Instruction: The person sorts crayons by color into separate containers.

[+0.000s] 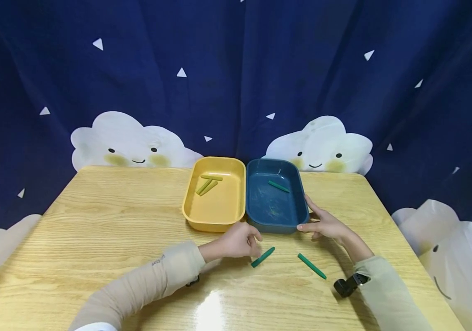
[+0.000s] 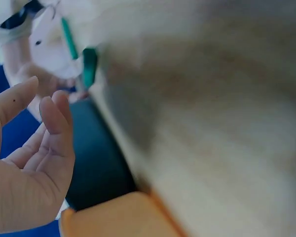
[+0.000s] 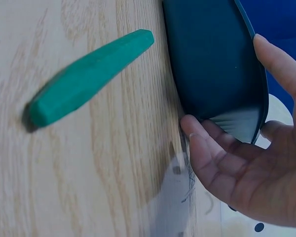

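My left hand (image 1: 237,240) hovers over the table in front of the two trays, its fingers loosely bent and nothing between them. Right beside its fingertips lies a green crayon (image 1: 263,257). A second green crayon (image 1: 312,266) rests farther right, below my right hand (image 1: 327,225). That hand grips the near right corner of a dark blue tray (image 1: 275,227), thumb and fingers spread round its outside wall. Inside the blue tray lies another green crayon (image 1: 279,186). In the right wrist view one green crayon (image 3: 91,79) shows large on the wood beside the tray.
A yellow tray (image 1: 215,227) stands against the left side of the blue one, holding several yellow-green crayons (image 1: 208,186). Both sit on a wooden table (image 1: 128,207) near its back edge. Behind hangs a dark blue curtain (image 1: 219,101) with clouds.
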Demonstrator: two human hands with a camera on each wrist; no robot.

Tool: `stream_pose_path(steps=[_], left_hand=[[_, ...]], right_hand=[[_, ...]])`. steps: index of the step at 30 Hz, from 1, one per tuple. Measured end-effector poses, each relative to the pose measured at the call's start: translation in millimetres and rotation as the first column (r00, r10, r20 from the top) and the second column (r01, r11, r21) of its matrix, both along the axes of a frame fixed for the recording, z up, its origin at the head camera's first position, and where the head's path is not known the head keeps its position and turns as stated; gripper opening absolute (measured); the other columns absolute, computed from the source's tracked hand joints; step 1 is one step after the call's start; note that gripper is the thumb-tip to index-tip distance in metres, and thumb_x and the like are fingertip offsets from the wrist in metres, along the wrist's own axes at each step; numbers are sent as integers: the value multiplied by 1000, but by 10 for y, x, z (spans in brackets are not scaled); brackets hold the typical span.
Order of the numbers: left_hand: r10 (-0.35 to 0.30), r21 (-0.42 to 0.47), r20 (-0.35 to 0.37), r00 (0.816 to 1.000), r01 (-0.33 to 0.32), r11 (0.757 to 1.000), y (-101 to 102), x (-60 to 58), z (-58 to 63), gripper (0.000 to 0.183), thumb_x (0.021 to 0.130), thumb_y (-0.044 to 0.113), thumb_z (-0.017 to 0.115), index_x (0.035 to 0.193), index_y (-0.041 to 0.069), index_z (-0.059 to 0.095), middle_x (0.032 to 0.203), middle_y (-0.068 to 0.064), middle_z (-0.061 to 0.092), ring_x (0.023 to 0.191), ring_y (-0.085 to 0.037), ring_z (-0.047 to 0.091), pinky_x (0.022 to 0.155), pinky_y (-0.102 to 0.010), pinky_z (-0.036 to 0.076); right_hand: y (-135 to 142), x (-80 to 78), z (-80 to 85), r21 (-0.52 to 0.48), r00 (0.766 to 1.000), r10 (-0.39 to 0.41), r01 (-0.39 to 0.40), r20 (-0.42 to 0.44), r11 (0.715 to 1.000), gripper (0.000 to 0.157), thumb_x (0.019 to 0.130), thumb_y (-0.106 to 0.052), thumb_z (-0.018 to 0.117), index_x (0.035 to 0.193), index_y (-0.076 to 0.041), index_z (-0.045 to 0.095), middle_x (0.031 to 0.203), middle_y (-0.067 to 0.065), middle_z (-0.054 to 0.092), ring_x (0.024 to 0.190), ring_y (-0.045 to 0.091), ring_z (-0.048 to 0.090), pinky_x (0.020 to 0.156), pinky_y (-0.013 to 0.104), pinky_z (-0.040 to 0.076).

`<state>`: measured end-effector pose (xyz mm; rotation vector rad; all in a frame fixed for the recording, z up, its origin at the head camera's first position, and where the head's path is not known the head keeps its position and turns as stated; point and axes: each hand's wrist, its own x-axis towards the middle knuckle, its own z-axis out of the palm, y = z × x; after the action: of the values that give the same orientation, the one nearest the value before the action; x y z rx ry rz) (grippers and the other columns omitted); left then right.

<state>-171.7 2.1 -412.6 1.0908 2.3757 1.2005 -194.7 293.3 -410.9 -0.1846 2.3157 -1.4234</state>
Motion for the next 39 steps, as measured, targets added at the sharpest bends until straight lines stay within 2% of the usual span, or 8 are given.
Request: stream_pose_path(steps=[6,13,18,20,26,29,34,39], left_hand=[[26,-143,23,999,-22,990,39,77,-86,29,67,12,80,89,0,65,50,9,53,44,0,47,53,-15,43],[2,-319,-50,999,-18,948,59,144,-147,24,64,19,83,73,10,63,51,12,50,46,0,44,49,-14,39],[-30,-360,-123,992,-17,933,69,190,-194,35,65,18,82,49,15,51,43,13,32,41,-1,25,43,-13,25],[-32,-377,-142,989,-24,926,73,216,-192,39,65,20,82,45,15,49,40,12,29,40,-1,22,41,-14,23],[-27,-454,-201,979,-68,889,122,237,-204,44,66,37,80,42,19,48,37,14,32,37,-1,29,38,-14,25],[-26,-479,-225,974,-87,873,145,224,-190,41,69,34,78,43,19,50,38,14,35,39,-2,34,38,-15,27],[-28,-472,-245,969,-94,876,140,182,-161,37,68,20,75,42,19,49,40,15,34,41,-1,31,38,-15,25],[-34,-402,-191,981,-47,914,93,122,-116,49,72,13,71,39,18,35,39,11,17,39,-3,11,39,-15,11]], right_hand=[[14,20,-7,-2,1000,-8,8,-5,1000,101,80,-21,71,146,-29,-5,130,34,34,69,33,57,59,44,50],[27,65,-32,-4,1000,-20,20,2,1000,101,80,-22,71,146,-30,-4,130,34,34,74,29,57,58,42,50],[32,86,-73,-22,1000,-16,16,16,1000,100,80,-21,71,146,-30,-3,128,32,37,71,27,55,56,40,50],[27,92,-86,-26,1000,-10,11,17,1000,100,80,-21,71,147,-29,-3,127,32,38,68,26,54,56,39,49],[5,108,-87,-32,1000,-17,18,10,999,99,80,-19,70,147,-27,-3,126,32,39,62,26,52,54,40,49],[3,96,-83,-36,1000,-16,16,7,999,100,80,-19,70,147,-27,-3,126,32,39,60,25,50,54,40,49],[5,65,-69,-37,1000,-14,14,3,999,100,81,-19,70,147,-27,-4,125,32,39,56,23,48,54,40,49],[8,31,-49,-36,1000,-14,14,-6,999,100,80,-19,70,147,-26,-4,125,33,38,57,22,48,54,39,49]])
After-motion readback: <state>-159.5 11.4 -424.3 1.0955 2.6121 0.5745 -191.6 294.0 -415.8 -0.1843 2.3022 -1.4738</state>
